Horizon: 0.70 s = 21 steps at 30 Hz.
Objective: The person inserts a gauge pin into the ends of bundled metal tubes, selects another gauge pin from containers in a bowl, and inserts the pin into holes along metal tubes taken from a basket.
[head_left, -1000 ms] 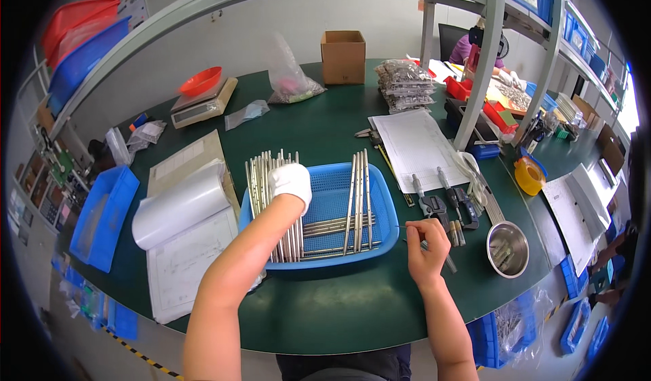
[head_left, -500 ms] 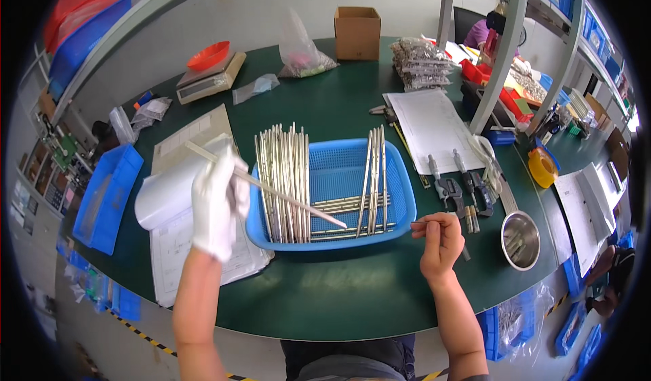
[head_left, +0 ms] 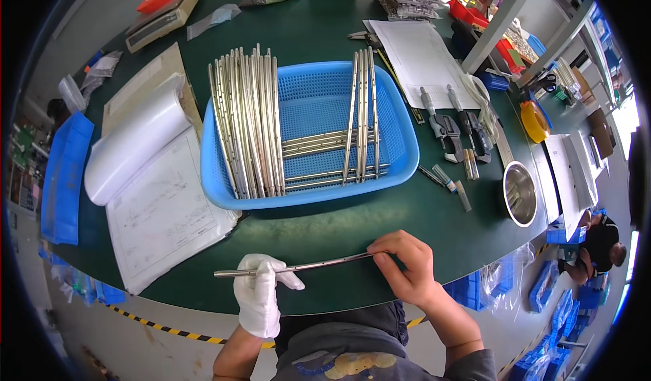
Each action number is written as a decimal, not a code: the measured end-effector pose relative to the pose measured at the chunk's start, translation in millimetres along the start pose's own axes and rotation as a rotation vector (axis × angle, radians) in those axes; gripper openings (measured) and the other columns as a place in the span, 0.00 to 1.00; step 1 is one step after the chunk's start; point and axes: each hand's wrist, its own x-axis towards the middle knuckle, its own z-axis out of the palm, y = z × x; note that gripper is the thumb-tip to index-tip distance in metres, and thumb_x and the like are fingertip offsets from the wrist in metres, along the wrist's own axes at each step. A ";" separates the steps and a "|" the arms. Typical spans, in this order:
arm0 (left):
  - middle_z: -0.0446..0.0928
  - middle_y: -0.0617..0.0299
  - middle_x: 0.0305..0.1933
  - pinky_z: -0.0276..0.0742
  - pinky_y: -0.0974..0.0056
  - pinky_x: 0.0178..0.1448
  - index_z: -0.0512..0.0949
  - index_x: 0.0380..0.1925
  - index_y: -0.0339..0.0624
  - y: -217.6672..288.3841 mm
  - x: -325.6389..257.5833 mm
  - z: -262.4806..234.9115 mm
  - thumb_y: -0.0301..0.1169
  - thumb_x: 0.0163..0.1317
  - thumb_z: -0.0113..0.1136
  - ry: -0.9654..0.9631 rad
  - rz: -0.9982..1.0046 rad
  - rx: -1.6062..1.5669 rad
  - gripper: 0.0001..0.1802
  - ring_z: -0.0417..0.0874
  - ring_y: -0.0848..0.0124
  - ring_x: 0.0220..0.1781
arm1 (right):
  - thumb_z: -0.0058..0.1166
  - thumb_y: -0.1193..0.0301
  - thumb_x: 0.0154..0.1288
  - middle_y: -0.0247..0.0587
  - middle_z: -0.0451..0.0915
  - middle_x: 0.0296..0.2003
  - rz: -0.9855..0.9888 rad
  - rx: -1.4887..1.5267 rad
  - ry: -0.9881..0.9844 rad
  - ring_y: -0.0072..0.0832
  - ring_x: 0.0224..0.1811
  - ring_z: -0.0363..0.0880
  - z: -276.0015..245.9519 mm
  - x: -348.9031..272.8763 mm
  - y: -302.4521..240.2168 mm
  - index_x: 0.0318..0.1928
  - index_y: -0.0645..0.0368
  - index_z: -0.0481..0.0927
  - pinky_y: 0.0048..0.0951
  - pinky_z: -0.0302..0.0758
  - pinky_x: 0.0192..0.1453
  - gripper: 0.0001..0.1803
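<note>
My left hand [head_left: 259,294], in a white glove, grips a thin metal rod [head_left: 322,263] near its left end. The rod lies almost level above the table's front edge, its right end slightly higher, and small dark holes or marks show along it. Bare fingers of my right hand [head_left: 409,267] pinch the rod's right end. Beyond the hands stands a blue plastic basket [head_left: 312,200]. A dense row of similar rods [head_left: 251,123] leans in its left side. A few more rods [head_left: 361,113] lean at the right, over others lying crosswise on the basket floor.
Left of the basket lie drawings [head_left: 163,211] with a curled sheet and a blue tray [head_left: 64,177]. To the right are micrometers [head_left: 447,133], marker pens [head_left: 444,177] and a steel bowl [head_left: 520,194]. A scale [head_left: 166,18] stands at the back left. Another person [head_left: 600,245] is at far right.
My left hand has brought the rod from over the basket down toward the table's front edge. My right hand has moved left and taken the rod's other end. The view has tilted downward.
</note>
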 end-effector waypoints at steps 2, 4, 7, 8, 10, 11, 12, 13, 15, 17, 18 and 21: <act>0.69 0.57 0.20 0.75 0.65 0.26 0.66 0.30 0.37 0.3 -1.3 0.5 0.36 0.67 0.45 -0.021 -0.005 -0.009 0.13 0.74 0.69 0.18 | 0.53 0.82 0.53 0.43 0.78 0.28 0.047 0.010 -0.007 0.35 0.27 0.78 5.3 -2.3 0.2 0.31 0.63 0.75 0.29 0.74 0.31 0.05; 0.69 0.57 0.20 0.76 0.64 0.27 0.66 0.30 0.36 0.1 -2.7 0.8 0.36 0.67 0.44 -0.011 0.001 0.014 0.13 0.75 0.68 0.19 | 0.52 0.82 0.53 0.43 0.78 0.28 0.036 0.040 -0.025 0.36 0.27 0.78 9.3 -2.2 -0.5 0.32 0.63 0.75 0.28 0.74 0.31 0.05; 0.70 0.56 0.21 0.77 0.64 0.28 0.67 0.30 0.36 -0.1 -4.1 -0.7 0.34 0.67 0.44 -0.050 0.019 0.001 0.12 0.76 0.68 0.20 | 0.53 0.82 0.53 0.43 0.78 0.29 0.007 0.016 -0.027 0.35 0.26 0.77 11.9 -2.3 -2.2 0.33 0.63 0.75 0.28 0.73 0.31 0.05; 0.70 0.56 0.21 0.77 0.64 0.28 0.67 0.30 0.36 -0.1 -4.1 -0.9 0.34 0.67 0.44 -0.047 0.017 -0.001 0.12 0.76 0.68 0.20 | 0.53 0.82 0.53 0.43 0.78 0.29 0.009 0.015 -0.030 0.35 0.26 0.77 12.4 -2.6 -1.5 0.33 0.63 0.75 0.28 0.73 0.31 0.05; 0.71 0.55 0.21 0.77 0.63 0.29 0.67 0.31 0.35 -0.6 -3.9 -1.1 0.33 0.66 0.44 -0.048 0.008 -0.022 0.11 0.76 0.67 0.21 | 0.54 0.82 0.53 0.42 0.78 0.28 0.033 0.033 -0.015 0.35 0.26 0.77 13.5 -2.9 1.2 0.33 0.62 0.75 0.28 0.74 0.30 0.06; 0.71 0.55 0.21 0.77 0.63 0.29 0.67 0.31 0.35 -0.6 -4.0 -1.7 0.33 0.66 0.44 -0.045 0.007 -0.023 0.11 0.76 0.67 0.21 | 0.54 0.82 0.53 0.42 0.78 0.28 0.033 0.033 -0.019 0.35 0.26 0.77 12.8 -2.7 0.9 0.33 0.62 0.75 0.28 0.74 0.30 0.06; 0.73 0.53 0.22 0.77 0.64 0.32 0.68 0.32 0.34 -0.1 -4.0 -3.3 0.30 0.66 0.44 -0.046 -0.014 -0.062 0.09 0.77 0.67 0.22 | 0.52 0.82 0.53 0.44 0.78 0.29 0.031 0.019 -0.039 0.35 0.28 0.78 12.4 -2.4 -0.1 0.33 0.63 0.75 0.28 0.74 0.33 0.06; 0.76 0.52 0.22 0.77 0.65 0.36 0.69 0.32 0.33 0.2 -4.3 -4.3 0.28 0.65 0.44 -0.048 -0.034 -0.100 0.08 0.79 0.67 0.23 | 0.51 0.83 0.53 0.45 0.78 0.30 0.030 0.005 -0.058 0.35 0.30 0.78 12.0 -2.2 -0.8 0.33 0.64 0.75 0.28 0.74 0.35 0.06; 0.76 0.52 0.22 0.77 0.65 0.36 0.69 0.32 0.33 0.7 -4.6 -4.7 0.27 0.65 0.44 -0.045 -0.038 -0.088 0.08 0.79 0.67 0.23 | 0.51 0.83 0.53 0.45 0.78 0.29 0.007 -0.005 -0.077 0.35 0.29 0.78 11.4 -2.4 -1.2 0.33 0.64 0.75 0.28 0.74 0.35 0.06; 0.76 0.52 0.22 0.77 0.65 0.36 0.69 0.32 0.33 0.7 -4.5 -4.2 0.27 0.65 0.44 -0.045 -0.040 -0.076 0.08 0.79 0.67 0.23 | 0.51 0.83 0.52 0.45 0.78 0.29 -0.016 -0.016 -0.092 0.35 0.29 0.78 11.3 -2.4 -2.2 0.32 0.64 0.75 0.28 0.74 0.34 0.06; 0.73 0.54 0.22 0.77 0.64 0.32 0.68 0.31 0.34 0.4 -4.1 -3.6 0.29 0.66 0.44 -0.044 -0.030 -0.044 0.09 0.78 0.67 0.22 | 0.51 0.83 0.52 0.45 0.78 0.29 -0.017 -0.019 -0.078 0.35 0.29 0.78 11.8 -2.2 -2.6 0.32 0.64 0.75 0.28 0.74 0.34 0.06; 0.71 0.55 0.21 0.77 0.64 0.29 0.67 0.31 0.35 0.9 -3.6 -2.6 0.31 0.66 0.44 -0.040 -0.024 -0.009 0.10 0.76 0.68 0.21 | 0.51 0.83 0.52 0.45 0.78 0.29 -0.012 -0.011 -0.054 0.35 0.29 0.78 12.0 -2.4 -2.2 0.32 0.64 0.76 0.27 0.74 0.33 0.06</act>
